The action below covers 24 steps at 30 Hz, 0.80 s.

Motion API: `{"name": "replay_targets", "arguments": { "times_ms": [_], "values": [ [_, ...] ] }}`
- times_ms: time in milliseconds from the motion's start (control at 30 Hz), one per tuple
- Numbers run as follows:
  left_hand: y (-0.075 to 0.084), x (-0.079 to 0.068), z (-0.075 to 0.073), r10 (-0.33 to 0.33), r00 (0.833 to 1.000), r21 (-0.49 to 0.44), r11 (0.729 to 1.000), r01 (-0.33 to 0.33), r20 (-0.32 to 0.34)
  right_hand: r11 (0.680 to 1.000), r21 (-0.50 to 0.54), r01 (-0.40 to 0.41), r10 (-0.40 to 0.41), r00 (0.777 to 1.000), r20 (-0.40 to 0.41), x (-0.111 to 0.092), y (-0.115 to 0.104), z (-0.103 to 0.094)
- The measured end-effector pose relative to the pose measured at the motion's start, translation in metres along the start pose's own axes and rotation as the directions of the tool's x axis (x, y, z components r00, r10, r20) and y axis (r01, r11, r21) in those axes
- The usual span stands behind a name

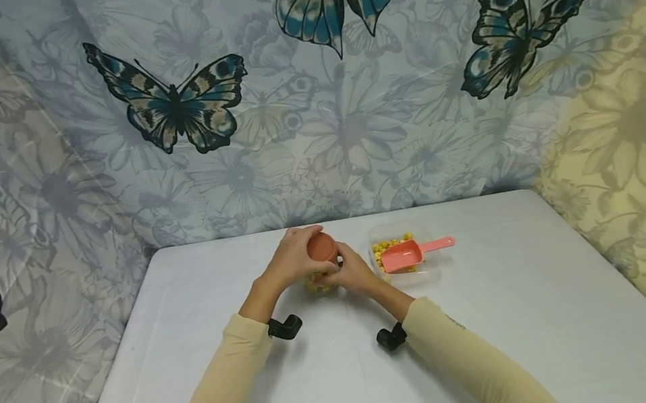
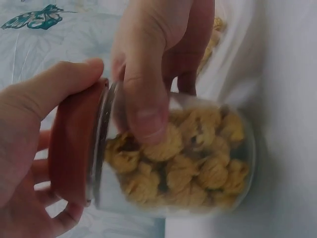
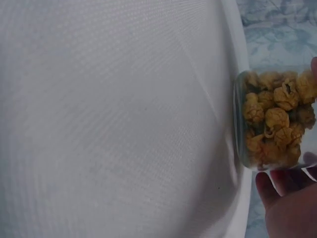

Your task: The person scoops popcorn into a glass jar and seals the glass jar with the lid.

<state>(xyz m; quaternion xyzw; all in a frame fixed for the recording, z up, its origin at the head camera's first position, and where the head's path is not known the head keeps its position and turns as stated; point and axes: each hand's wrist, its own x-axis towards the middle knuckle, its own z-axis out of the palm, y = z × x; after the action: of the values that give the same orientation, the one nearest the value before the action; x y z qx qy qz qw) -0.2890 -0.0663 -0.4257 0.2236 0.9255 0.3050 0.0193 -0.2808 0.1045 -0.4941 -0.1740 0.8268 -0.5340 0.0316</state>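
Note:
A clear jar [image 2: 173,208] of golden-brown popcorn [image 2: 185,171] stands near the middle of the table, with a reddish-brown lid [image 1: 321,247] at its top. My left hand [image 1: 296,257] grips the lid, thumb and fingers spread around its rim. The right hand [image 1: 355,272] holds the jar's glass just below, its thumb pressed along the side in the left wrist view. The lid sits against the jar's mouth; whether it is tightly seated I cannot tell. In the right wrist view the popcorn [image 3: 275,119] shows through the jar's lower part.
Right of the jar stands a clear plastic container [image 1: 431,276] with more popcorn in it. A pink scoop [image 1: 404,256] lies on top, its handle sticking out to the right. White cloth covers the table [image 1: 335,384]; a butterfly-print curtain [image 1: 349,123] hangs behind.

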Motion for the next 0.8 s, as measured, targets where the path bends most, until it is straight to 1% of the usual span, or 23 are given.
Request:
{"name": "replay_targets", "arguments": {
  "times_ms": [67, 133, 200, 233, 267, 333, 400, 433, 500, 567, 633, 667, 733, 800],
  "values": [
    [-0.001, 0.001, -0.003, 0.047, 0.998, 0.002, 0.999, -0.047, 0.047, 0.999, 0.014, -0.050, 0.050, 0.999, 0.009, -0.002, -0.001, -0.001],
    [-0.001, 0.001, -0.006, 0.090, 0.990, -0.011, 0.996, -0.089, 0.107, 0.996, 0.025, -0.090, 0.089, 0.996, 0.014, -0.003, -0.001, -0.001],
    [-0.002, 0.001, -0.008, 0.117, 0.981, -0.028, 0.993, -0.114, 0.152, 0.995, 0.035, -0.093, 0.092, 0.996, 0.020, -0.003, -0.002, -0.002],
    [-0.001, 0.000, -0.008, 0.120, 0.980, -0.035, 0.993, -0.115, 0.162, 0.995, 0.036, -0.090, 0.089, 0.996, 0.024, -0.003, -0.002, -0.002],
    [-0.001, 0.000, -0.008, 0.114, 0.981, -0.034, 0.993, -0.110, 0.160, 0.996, 0.031, -0.085, 0.084, 0.996, 0.027, -0.003, -0.002, -0.002],
    [0.001, -0.002, -0.005, 0.089, 0.989, -0.001, 0.996, -0.090, 0.117, 0.997, 0.023, -0.077, 0.076, 0.997, 0.034, -0.002, -0.001, -0.002],
    [0.003, -0.004, -0.002, 0.047, 0.998, 0.050, 0.998, -0.049, 0.034, 0.997, 0.015, -0.073, 0.072, 0.996, 0.043, -0.002, 0.000, -0.001],
    [0.005, -0.006, 0.000, 0.015, 1.000, 0.080, 0.997, -0.014, -0.009, 0.997, 0.008, -0.073, 0.073, 0.996, 0.047, -0.002, 0.001, -0.001],
    [0.008, -0.009, 0.001, -0.050, 0.996, 0.142, 0.988, 0.060, -0.075, 0.997, -0.003, -0.075, 0.075, 0.996, 0.050, -0.002, 0.001, -0.001],
    [0.010, -0.012, 0.000, -0.101, 0.989, 0.182, 0.976, 0.119, -0.105, 0.997, -0.005, -0.071, 0.071, 0.997, 0.042, -0.003, 0.001, -0.002],
    [0.010, -0.013, -0.002, -0.119, 0.989, 0.202, 0.970, 0.136, -0.091, 0.998, -0.007, -0.070, 0.070, 0.997, 0.034, -0.003, 0.001, -0.002],
    [0.010, -0.013, -0.004, -0.115, 0.991, 0.198, 0.972, 0.127, -0.070, 0.998, -0.004, -0.067, 0.067, 0.997, 0.031, -0.002, 0.001, -0.003],
    [0.006, -0.012, -0.008, -0.086, 0.996, 0.184, 0.979, 0.087, -0.016, 0.998, 0.001, -0.061, 0.061, 0.998, 0.028, -0.002, 0.002, -0.003],
    [0.003, -0.012, -0.013, -0.051, 0.998, 0.167, 0.985, 0.043, 0.041, 0.998, -0.001, -0.059, 0.059, 0.998, 0.034, -0.002, 0.002, -0.002]
  ]
}}
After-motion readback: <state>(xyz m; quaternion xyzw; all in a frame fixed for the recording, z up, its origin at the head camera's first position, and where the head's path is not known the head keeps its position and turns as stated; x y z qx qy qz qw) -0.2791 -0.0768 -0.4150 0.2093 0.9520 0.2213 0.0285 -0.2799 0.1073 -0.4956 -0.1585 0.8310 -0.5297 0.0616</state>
